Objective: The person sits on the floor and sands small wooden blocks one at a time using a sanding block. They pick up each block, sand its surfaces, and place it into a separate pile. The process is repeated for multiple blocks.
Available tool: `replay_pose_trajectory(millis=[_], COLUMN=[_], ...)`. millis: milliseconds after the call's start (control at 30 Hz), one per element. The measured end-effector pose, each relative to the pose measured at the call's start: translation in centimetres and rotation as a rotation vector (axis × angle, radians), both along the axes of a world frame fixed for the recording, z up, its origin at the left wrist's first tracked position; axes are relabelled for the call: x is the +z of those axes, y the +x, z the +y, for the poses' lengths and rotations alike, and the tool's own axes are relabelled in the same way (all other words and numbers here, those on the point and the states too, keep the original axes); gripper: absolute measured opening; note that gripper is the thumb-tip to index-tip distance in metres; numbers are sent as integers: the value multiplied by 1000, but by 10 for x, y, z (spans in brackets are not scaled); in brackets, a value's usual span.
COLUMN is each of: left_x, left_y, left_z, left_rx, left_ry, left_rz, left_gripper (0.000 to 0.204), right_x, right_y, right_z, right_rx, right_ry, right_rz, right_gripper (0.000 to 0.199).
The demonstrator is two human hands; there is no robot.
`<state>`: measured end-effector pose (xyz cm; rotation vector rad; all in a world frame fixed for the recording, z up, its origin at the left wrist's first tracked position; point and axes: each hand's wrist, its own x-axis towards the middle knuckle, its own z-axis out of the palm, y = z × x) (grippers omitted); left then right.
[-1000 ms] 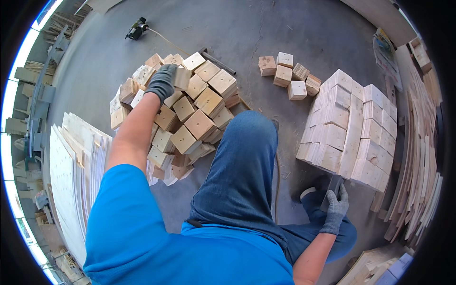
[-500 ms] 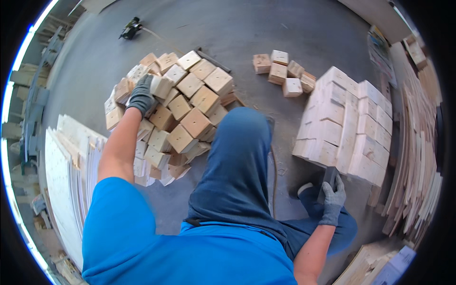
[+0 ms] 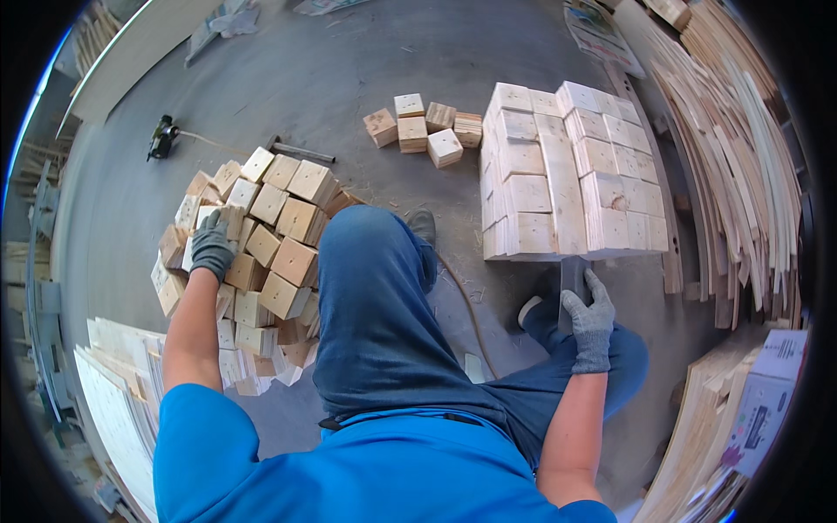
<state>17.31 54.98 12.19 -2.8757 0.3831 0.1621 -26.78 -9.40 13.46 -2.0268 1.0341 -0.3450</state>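
Observation:
A loose heap of wooden blocks (image 3: 285,260) lies on the floor in front of me to the left. My left hand (image 3: 212,247), in a grey glove, is at the heap's left part, its fingers closed on a wooden block (image 3: 233,220); the fingers partly cover it. My right hand (image 3: 590,324), also gloved, grips a dark flat bar (image 3: 572,283) upright by my right leg. The bar's far end reaches the near edge of a neat stack of wooden blocks (image 3: 558,187) on the right.
Several loose blocks (image 3: 411,133) sit left of the stack. A black-and-green tool (image 3: 162,138) with a hose and a metal bar (image 3: 301,152) lie beyond the heap. Long wooden strips (image 3: 728,148) line the right; boards (image 3: 118,375) stand at left. A printed box (image 3: 767,401) is at lower right.
The view has turned to the right, so heap and stack appear farther left. My left hand stays at the heap with the block; the right keeps hold of the dark bar.

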Motion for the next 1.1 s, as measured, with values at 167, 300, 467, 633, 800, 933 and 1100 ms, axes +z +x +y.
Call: replay_pose_trajectory(millis=[167, 300, 467, 633, 800, 933, 1100], left_x=[-5, -2, -1, -17, -18, -8, 7], left_y=[3, 7, -5, -2, 30, 58, 92], left_z=[10, 0, -12, 0, -40, -101, -205], left_rx=[48, 41, 38, -36, -121, -236, -387], left_ry=[119, 140, 31, -165, -233, -217, -259], left_rz=[-54, -10, -27, -116, -110, -125, -76], left_gripper=[62, 60, 50, 47, 50, 55, 60], right_x=[2, 0, 9, 30, 63, 83, 83], right_y=[2, 1, 7, 12, 12, 12, 22], right_z=[1, -1, 2, -6, -34, -63, -79], right_rx=[-1, -4, 35, 33, 66, 68, -4], right_ry=[30, 26, -45, 5, -83, -148, -56], right_rz=[-6, -10, 13, -117, -158, -162, -150], right_gripper=[76, 78, 77, 74, 72, 71, 70])
